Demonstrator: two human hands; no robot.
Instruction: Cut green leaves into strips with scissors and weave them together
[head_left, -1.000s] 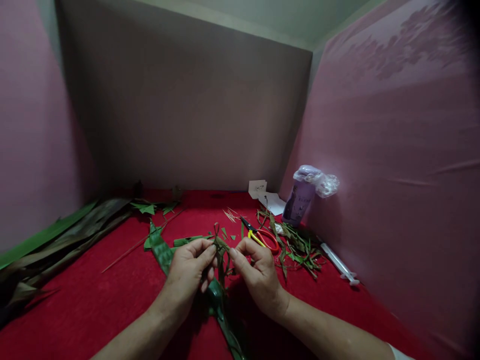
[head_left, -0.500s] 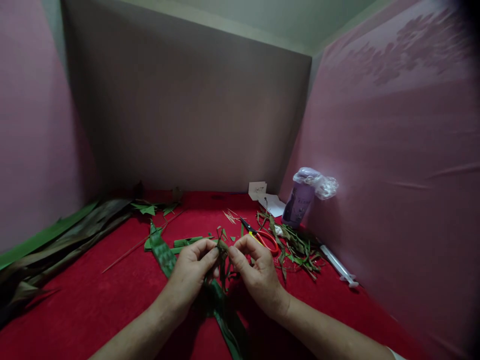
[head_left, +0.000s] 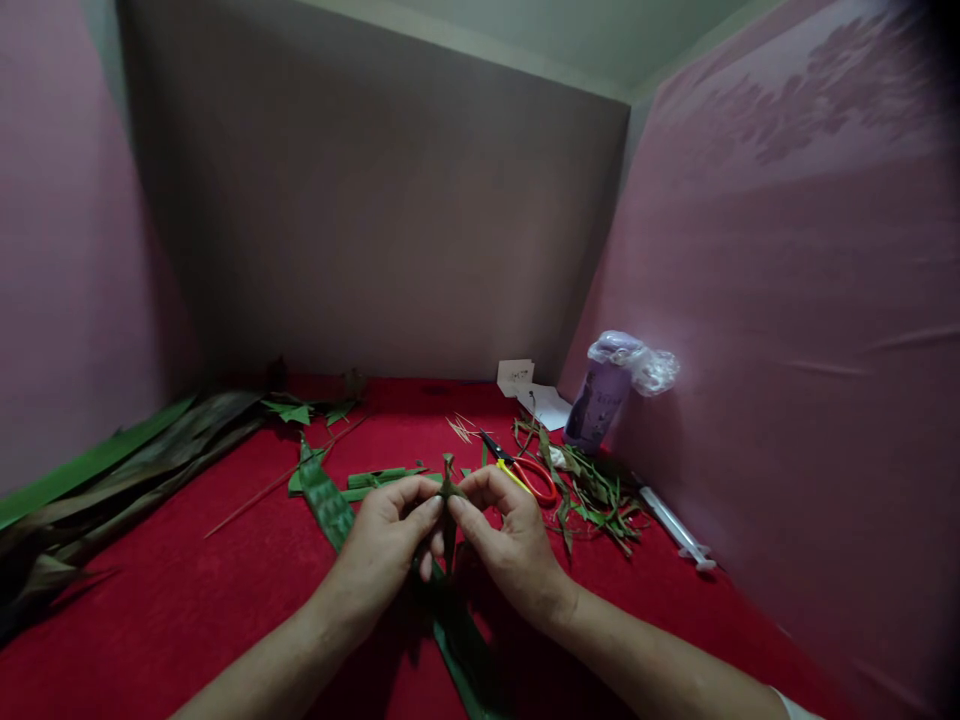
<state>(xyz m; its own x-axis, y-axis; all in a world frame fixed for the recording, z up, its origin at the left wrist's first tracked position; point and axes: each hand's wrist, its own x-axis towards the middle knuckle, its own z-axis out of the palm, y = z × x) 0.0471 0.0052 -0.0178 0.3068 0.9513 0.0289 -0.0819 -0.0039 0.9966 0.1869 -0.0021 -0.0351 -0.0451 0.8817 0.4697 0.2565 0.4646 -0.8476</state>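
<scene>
Between my fingertips is a dark, dried leaf piece (head_left: 449,484), its narrow end pointing up and a strip hanging below. My left hand (head_left: 390,535) pinches it from the left with thumb and forefinger. From the right, my right hand (head_left: 510,540) pinches it the same way, the two thumbs almost meeting. Under the hands a long green leaf strip (head_left: 324,497) runs diagonally toward me, partly covered by my left hand. Just beyond my right hand lie scissors (head_left: 534,478) with red and yellow handles.
Wooden toothpicks (head_left: 462,429) lie behind the hands. To the right are a heap of leaf scraps (head_left: 600,492), a syringe (head_left: 677,528), a purple tumbler (head_left: 598,400) with plastic wrap, and white cards (head_left: 546,406). At left are long dried leaves (head_left: 142,470) and a thin stick (head_left: 277,484).
The leaf piece between my hands has been turned and drawn together, so its narrow end now stands upright. My right hand has shifted slightly left, closer to the left thumb.
</scene>
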